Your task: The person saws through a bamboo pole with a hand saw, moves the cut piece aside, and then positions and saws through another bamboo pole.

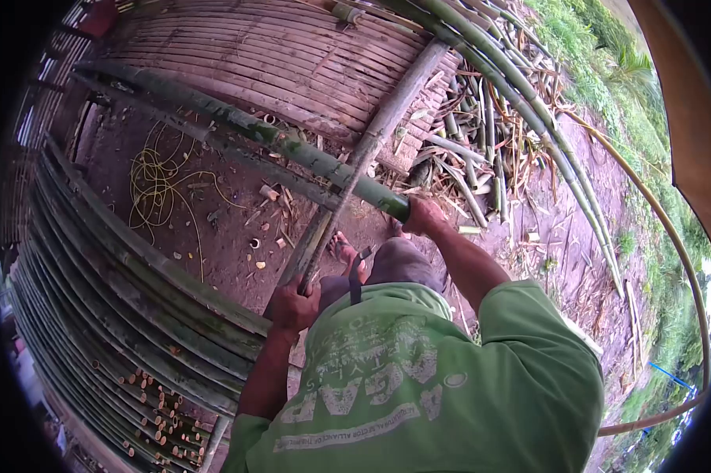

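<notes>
My right hand (426, 216) is closed around the near end of a thick green bamboo pole (316, 162), which stretches away to the upper left. Below and left of it, my left hand (296, 306) wraps round the near end of a slim grey pole (371, 146). This grey pole runs up to the right and crosses the green bamboo. A second, duller bamboo length (249, 160) lies alongside the green one. Beside my left hand is a pale bamboo support (302, 251), partly hidden by the grey pole.
A slatted bamboo platform (269, 55) stands ahead. Many long bamboo poles (119, 307) are stacked at left. A yellow cord (157, 177) lies tangled on the dirt. Bamboo offcuts (481, 134) are heaped at right, under long bent poles (529, 110). A curved pole (678, 229) arches at far right.
</notes>
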Demonstrator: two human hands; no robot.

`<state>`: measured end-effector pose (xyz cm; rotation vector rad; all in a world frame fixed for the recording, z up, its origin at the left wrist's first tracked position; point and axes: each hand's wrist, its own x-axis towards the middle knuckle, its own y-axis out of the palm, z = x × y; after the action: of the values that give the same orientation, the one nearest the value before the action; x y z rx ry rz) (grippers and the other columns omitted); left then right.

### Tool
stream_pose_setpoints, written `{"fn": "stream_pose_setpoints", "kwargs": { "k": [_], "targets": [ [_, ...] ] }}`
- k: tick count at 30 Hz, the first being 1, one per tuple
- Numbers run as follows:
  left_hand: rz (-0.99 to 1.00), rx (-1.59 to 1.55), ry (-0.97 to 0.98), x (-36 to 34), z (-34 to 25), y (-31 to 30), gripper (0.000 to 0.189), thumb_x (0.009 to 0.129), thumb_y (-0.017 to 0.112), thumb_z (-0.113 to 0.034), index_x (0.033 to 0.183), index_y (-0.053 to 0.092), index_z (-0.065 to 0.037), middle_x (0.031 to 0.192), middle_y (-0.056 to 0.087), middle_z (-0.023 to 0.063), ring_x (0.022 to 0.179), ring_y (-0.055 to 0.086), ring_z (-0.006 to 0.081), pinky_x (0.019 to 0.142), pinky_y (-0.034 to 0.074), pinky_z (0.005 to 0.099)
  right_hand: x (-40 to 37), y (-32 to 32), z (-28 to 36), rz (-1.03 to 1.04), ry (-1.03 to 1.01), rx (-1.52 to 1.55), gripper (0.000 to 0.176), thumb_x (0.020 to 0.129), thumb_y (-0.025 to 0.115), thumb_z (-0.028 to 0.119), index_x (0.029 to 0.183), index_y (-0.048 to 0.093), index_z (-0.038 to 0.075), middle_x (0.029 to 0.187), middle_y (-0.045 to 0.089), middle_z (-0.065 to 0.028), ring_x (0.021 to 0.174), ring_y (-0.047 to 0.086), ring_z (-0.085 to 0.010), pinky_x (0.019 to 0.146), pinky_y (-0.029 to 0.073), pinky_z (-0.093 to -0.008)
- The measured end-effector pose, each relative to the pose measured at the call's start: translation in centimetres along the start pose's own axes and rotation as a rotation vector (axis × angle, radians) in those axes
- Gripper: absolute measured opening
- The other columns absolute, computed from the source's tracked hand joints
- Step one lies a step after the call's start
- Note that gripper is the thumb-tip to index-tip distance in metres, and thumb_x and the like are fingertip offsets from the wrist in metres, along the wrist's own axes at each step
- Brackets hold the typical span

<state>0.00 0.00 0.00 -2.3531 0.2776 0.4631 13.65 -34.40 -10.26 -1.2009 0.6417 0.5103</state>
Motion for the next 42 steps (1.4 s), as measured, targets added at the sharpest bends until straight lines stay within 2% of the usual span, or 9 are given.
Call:
{"fn": "stream_pose_setpoints", "kwargs": {
  "k": [2, 6, 10, 16, 23, 25, 29, 32, 42],
  "targets": [
    [-0.12, 0.033, 0.215, 1.7, 1.3, 1.9, 0.019, 0.077, 0.065, -0.015, 0.069, 0.049, -0.008, 0.052, 0.05, 0.0102, 0.049, 0.056, 0.032, 0.05, 0.045, 0.0442, -0.6, -0.5, 1.1, 0.007, 0.03, -0.059, 0.055, 0.06, 0.078, 0.024, 0.11, 0.062, 0.01, 0.091, 0.069, -0.0145, 0.079, 0.069, -0.0254, 0.074, 0.054, -0.0384],
    [-0.112, -0.044, 0.264, 4.8, 0.4, 4.1, 0.022, 0.078, 0.063, -0.012, 0.067, 0.044, -0.009, 0.051, 0.047, 0.0085, 0.046, 0.053, 0.0296, 0.046, 0.043, 0.0403, -0.2, -0.3, 0.1, 0.032, 0.04, 0.028, 0.048, 0.06, 0.074, 0.026, 0.105, 0.065, 0.011, 0.098, 0.069, -0.0131, 0.094, 0.067, -0.0292, 0.083, 0.054, -0.0397],
    [-0.118, -0.13, 0.222, 6.8, 0.0, 4.7, 0.021, 0.081, 0.061, -0.012, 0.067, 0.046, -0.007, 0.053, 0.043, 0.0055, 0.046, 0.045, 0.0178, 0.048, 0.04, 0.0368, -1.0, -0.5, 0.5, 0.01, 0.046, 0.011, 0.046, 0.057, 0.076, 0.021, 0.101, 0.067, 0.011, 0.092, 0.07, -0.0131, 0.09, 0.068, -0.0288, 0.08, 0.055, -0.0397],
    [-0.157, 0.034, 0.315, 9.0, 0.4, 5.3, 0.018, 0.08, 0.06, -0.012, 0.068, 0.047, -0.008, 0.053, 0.05, 0.0076, 0.046, 0.051, 0.0293, 0.049, 0.044, 0.0397, -0.8, -0.7, 0.0, 0.01, 0.063, 0.001, 0.039, 0.055, 0.077, 0.018, 0.093, 0.071, 0.01, 0.093, 0.07, -0.0135, 0.089, 0.069, -0.0275, 0.076, 0.056, -0.039],
    [-0.138, -0.014, 0.2, 9.5, 1.8, 5.4, 0.017, 0.081, 0.057, -0.012, 0.069, 0.048, -0.004, 0.054, 0.05, 0.0117, 0.048, 0.05, 0.0236, 0.049, 0.04, 0.0383, 0.4, 0.3, -0.3, -0.003, 0.02, 0.042, 0.03, 0.056, 0.077, 0.015, 0.086, 0.074, 0.012, 0.085, 0.071, -0.0106, 0.082, 0.07, -0.0255, 0.071, 0.056, -0.036],
    [-0.081, 0.011, 0.067, 8.2, 3.0, 4.6, 0.023, 0.082, 0.058, -0.009, 0.062, 0.047, -0.005, 0.055, 0.048, 0.0027, 0.047, 0.044, 0.0156, 0.046, 0.036, 0.0368, -0.4, -0.2, -0.2, -0.004, -0.01, 0.081, 0.029, 0.054, 0.08, 0.016, 0.082, 0.074, 0.013, 0.084, 0.071, -0.0091, 0.082, 0.07, -0.0242, 0.07, 0.055, -0.036],
    [-0.198, 0.223, -0.174, 1.7, 6.6, 4.2, 0.021, 0.08, 0.067, -0.015, 0.076, 0.054, 0.0, 0.072, 0.059, 0.0103, 0.063, 0.056, 0.0225, 0.06, 0.047, 0.0377, -1.7, 0.4, -1.2, -0.054, 0.055, 0.14, 0.028, 0.061, 0.077, 0.017, 0.088, 0.073, 0.014, 0.09, 0.07, -0.0091, 0.088, 0.069, -0.0237, 0.074, 0.056, -0.0352],
    [-0.314, 0.048, 0.048, 3.6, 15.2, 5.2, 0.029, 0.08, 0.068, -0.018, 0.093, 0.054, 0.004, 0.09, 0.063, 0.0156, 0.079, 0.061, 0.0261, 0.074, 0.049, 0.0371, -1.5, 0.2, -1.7, -0.046, 0.072, 0.176, 0.028, 0.063, 0.076, 0.017, 0.09, 0.073, 0.014, 0.091, 0.07, -0.0075, 0.09, 0.068, -0.0224, 0.076, 0.055, -0.0339],
    [-0.156, 0.132, -0.142, 1.3, 1.5, 4.6, 0.026, 0.079, 0.066, -0.017, 0.087, 0.051, 0.003, 0.086, 0.059, 0.0142, 0.077, 0.057, 0.026, 0.07, 0.046, 0.0387, -2.1, 0.4, -4.3, 0.077, 0.066, 0.14, 0.039, 0.052, 0.082, 0.019, 0.089, 0.073, 0.013, 0.091, 0.07, -0.0073, 0.088, 0.068, -0.0249, 0.076, 0.056, -0.0351]
  ]
}}
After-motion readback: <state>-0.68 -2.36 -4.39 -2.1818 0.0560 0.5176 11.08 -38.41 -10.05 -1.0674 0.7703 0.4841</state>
